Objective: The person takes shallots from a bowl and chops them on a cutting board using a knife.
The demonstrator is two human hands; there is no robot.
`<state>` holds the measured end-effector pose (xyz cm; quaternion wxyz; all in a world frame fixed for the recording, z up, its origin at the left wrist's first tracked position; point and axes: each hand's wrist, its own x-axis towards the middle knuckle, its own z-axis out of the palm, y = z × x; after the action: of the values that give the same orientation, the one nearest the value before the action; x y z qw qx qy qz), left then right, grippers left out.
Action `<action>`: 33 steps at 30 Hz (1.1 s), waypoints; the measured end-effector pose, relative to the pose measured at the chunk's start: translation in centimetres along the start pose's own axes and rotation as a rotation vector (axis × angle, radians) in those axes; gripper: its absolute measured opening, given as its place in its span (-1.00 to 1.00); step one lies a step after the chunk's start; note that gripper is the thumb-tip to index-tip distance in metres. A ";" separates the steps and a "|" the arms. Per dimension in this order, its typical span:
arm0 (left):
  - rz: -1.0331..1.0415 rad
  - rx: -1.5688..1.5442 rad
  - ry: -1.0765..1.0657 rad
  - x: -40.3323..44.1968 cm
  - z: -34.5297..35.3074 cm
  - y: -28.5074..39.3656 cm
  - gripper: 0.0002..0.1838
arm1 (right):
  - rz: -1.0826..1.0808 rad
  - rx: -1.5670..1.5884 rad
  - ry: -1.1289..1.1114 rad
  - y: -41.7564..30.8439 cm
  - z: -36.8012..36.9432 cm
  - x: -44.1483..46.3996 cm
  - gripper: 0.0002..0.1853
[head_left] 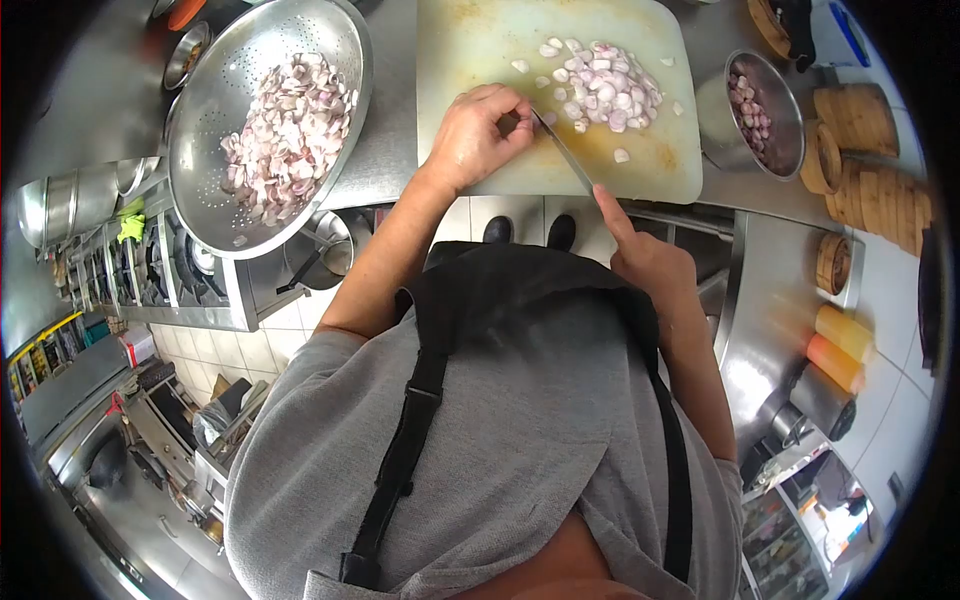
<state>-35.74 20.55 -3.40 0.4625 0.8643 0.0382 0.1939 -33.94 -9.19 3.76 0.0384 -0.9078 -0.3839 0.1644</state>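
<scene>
My left hand (pixel 485 130) is closed on the cutting board (pixel 460 40), its fingertips pinched on a small shallot that is mostly hidden by the fingers. In my right hand (pixel 645 250) is a knife (pixel 568 155), with the index finger stretched along it. The blade slants up and left, its tip right at my left fingertips. Beyond the blade lies a heap of peeled shallots (pixel 610 88), pinkish white, with several loose pieces scattered around it on the board.
A large perforated colander (pixel 200 120) holding many shallot pieces (pixel 295 130) stands on the left. To the right is a steel bowl (pixel 790 110) with purplish shallots (pixel 750 115). Bamboo steamers (pixel 822 158) and squeeze bottles (pixel 838 360) line the right side. Stove burners (pixel 185 260) are at left.
</scene>
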 end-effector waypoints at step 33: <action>0.103 0.146 -0.029 0.5 1.0 0.8 -0.86 | 0.090 0.107 -0.036 -0.9 -2.1 -1.8 -0.09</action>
<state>-35.01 19.46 -3.05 0.3881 0.8993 0.0011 0.2016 -35.03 -9.73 6.41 0.0724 -0.9178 -0.3339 0.2024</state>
